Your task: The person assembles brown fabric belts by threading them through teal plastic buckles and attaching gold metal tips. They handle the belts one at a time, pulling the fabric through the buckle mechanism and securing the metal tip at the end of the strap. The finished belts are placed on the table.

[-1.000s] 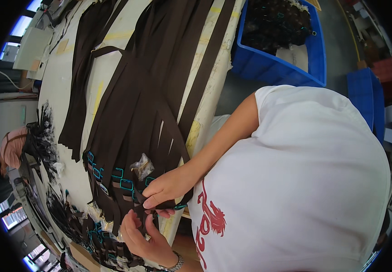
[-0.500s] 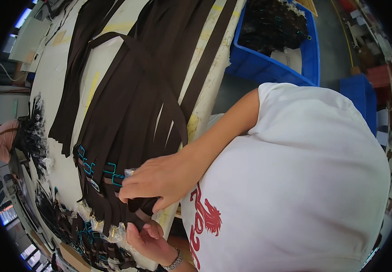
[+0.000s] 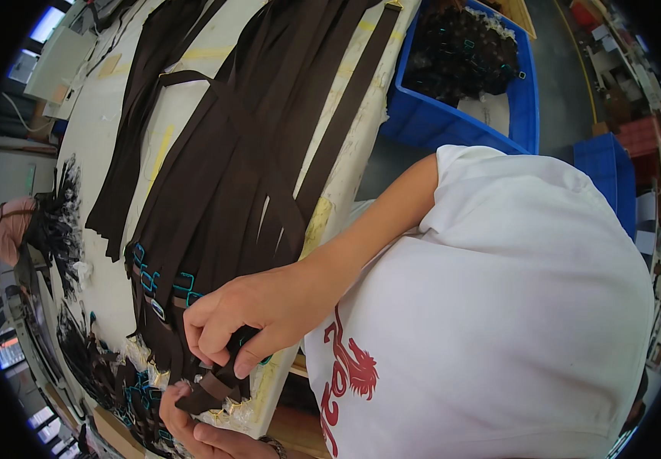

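Observation:
A wide spread of dark brown straps [image 3: 193, 191] lies along the white table, with teal-edged rectangular buckles [image 3: 185, 283] near their lower ends. My right hand [image 3: 258, 314] reaches over from the upper right, its fingers and thumb curled onto a strap by the table's near edge. Below it, my left hand [image 3: 200, 428], with a metal watch band at the wrist, pinches a folded brown strap end [image 3: 212, 388]. That strap runs between the two hands, partly hidden under my right fingers. Gold-coloured buckles in clear plastic film [image 3: 235, 415] lie just beside the left fingers.
More buckled straps [image 3: 143, 398] are heaped at the lower left of the white table [image 3: 86, 161]. A blue crate [image 3: 453, 126] of dark straps stands beyond the table edge, another blue crate [image 3: 606, 168] farther right. Someone in pink [image 3: 11, 229] bends at the far left.
My left hand has moved left and down and now pinches the strap end; before, its fingers were more apart. The right hand has shifted slightly down and left, fingers more curled.

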`<control>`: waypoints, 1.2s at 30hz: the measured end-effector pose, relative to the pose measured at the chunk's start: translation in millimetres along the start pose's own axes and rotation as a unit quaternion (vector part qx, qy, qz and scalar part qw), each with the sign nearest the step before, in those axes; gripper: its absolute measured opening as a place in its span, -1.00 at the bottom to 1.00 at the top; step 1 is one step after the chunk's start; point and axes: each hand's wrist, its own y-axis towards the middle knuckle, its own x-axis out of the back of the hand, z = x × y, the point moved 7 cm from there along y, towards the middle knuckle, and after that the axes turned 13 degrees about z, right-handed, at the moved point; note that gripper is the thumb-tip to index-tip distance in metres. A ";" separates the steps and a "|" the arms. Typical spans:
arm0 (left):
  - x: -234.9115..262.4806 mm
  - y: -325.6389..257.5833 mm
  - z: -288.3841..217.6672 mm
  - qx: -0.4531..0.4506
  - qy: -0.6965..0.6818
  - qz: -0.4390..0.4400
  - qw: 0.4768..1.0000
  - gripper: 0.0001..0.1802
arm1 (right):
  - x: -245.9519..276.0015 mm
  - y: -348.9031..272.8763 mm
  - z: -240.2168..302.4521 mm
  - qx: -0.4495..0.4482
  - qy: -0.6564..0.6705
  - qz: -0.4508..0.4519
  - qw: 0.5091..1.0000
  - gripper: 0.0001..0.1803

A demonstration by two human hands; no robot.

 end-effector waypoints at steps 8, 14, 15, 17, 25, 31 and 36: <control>-12.9 3.7 2.8 0.012 -0.309 0.220 0.925 -0.14 | 2.3 -3.8 19.4 0.016 0.087 0.056 0.995 -0.82; -15.9 -44.5 50.0 0.139 -0.550 0.275 0.776 -0.47 | 5.6 -15.8 12.0 -0.026 0.132 0.146 0.980 -0.75; -11.8 -49.6 56.0 0.151 -0.542 0.238 0.791 -0.51 | 9.0 -20.8 7.7 -0.038 0.152 0.167 0.973 -0.74; 2.8 -58.6 74.3 0.165 -0.405 0.229 0.870 -0.48 | 11.3 -30.6 -4.8 -0.058 0.192 0.215 0.956 -0.72; -5.4 -35.0 63.9 0.064 0.086 0.268 0.957 -0.77 | -4.1 -35.9 -2.1 -0.073 -0.046 0.219 0.972 -0.79; -44.2 -7.5 7.3 -0.108 -0.102 0.365 0.919 -0.60 | -15.5 -30.6 -19.4 -0.113 -0.003 0.122 0.986 -0.75; -71.1 -25.7 41.8 -0.007 -0.160 0.385 0.909 -0.51 | -9.9 -31.0 -17.7 -0.146 -0.043 0.101 0.983 -0.70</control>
